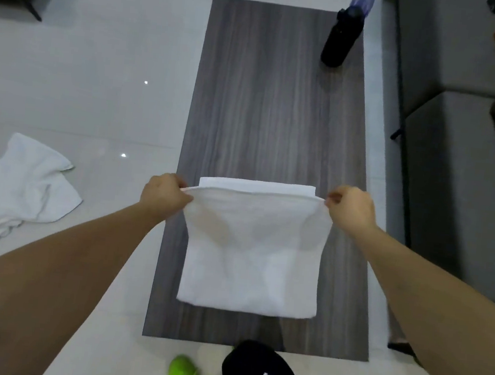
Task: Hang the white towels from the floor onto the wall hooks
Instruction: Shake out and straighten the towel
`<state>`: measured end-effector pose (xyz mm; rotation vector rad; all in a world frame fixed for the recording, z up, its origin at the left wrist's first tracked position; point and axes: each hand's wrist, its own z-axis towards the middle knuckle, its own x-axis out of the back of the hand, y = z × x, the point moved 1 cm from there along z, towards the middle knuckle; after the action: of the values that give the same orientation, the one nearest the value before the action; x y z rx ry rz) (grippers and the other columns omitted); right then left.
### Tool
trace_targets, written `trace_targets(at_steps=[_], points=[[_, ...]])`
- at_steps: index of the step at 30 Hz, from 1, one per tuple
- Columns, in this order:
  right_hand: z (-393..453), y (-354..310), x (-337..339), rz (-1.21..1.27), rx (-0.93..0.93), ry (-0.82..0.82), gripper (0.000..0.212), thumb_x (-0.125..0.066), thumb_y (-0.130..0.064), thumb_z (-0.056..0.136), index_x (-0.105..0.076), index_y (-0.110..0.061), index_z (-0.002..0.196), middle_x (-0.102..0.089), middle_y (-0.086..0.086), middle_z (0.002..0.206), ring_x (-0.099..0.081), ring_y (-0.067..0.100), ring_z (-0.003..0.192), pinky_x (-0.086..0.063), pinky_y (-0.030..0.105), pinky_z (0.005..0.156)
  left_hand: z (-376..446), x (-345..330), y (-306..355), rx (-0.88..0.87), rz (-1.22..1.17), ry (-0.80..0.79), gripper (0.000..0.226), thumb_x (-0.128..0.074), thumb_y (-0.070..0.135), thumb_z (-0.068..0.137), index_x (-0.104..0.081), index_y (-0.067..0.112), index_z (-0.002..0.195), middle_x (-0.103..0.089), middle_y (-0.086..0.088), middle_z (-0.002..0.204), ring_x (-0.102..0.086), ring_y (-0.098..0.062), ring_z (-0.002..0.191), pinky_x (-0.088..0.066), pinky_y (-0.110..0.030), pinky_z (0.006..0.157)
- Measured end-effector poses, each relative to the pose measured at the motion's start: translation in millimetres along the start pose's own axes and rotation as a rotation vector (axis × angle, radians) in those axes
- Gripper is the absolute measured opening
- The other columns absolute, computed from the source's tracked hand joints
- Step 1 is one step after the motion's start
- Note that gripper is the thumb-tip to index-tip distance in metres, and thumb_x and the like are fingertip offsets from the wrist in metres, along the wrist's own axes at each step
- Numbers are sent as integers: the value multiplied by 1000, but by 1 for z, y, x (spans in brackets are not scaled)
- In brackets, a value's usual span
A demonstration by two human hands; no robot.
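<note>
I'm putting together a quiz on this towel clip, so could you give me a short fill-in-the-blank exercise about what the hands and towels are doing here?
1. Both hands, left hand and right hand, pinch the upper corners of a white ____.
2. That held towel is over the grey wooden ____, not the floor.
3. A crumpled towel lies on the tiled floor on the person's ____ side.
4. The black bottle stands at the table's ____ end.

Missing words: towel; table; left; far
</note>
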<state>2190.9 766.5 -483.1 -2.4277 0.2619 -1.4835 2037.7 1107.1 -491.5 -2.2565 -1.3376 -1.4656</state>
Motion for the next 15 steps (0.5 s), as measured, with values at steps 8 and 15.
trace_targets(at_steps=[8,15], points=[[13,23,-75,220,-179,-123,27,-67,-25,90,-70,-15,115,-72,2,104,-64,20,98,-46,24,89,6,-86,-41,233,-29,-215,55,-69,38,85,-56,17,134,-61,-9,128,-57,-29,116,-49,-35,94],[-94,86,-185,389,-626,-496,13,-69,-16,86,-70,-10,74,-74,13,84,-60,20,65,-53,34,65,-75,-172,-81,438,-86,-494,22,-70,34,85,-73,13,93,-72,-6,99,-66,-25,97,-54,-33,85]])
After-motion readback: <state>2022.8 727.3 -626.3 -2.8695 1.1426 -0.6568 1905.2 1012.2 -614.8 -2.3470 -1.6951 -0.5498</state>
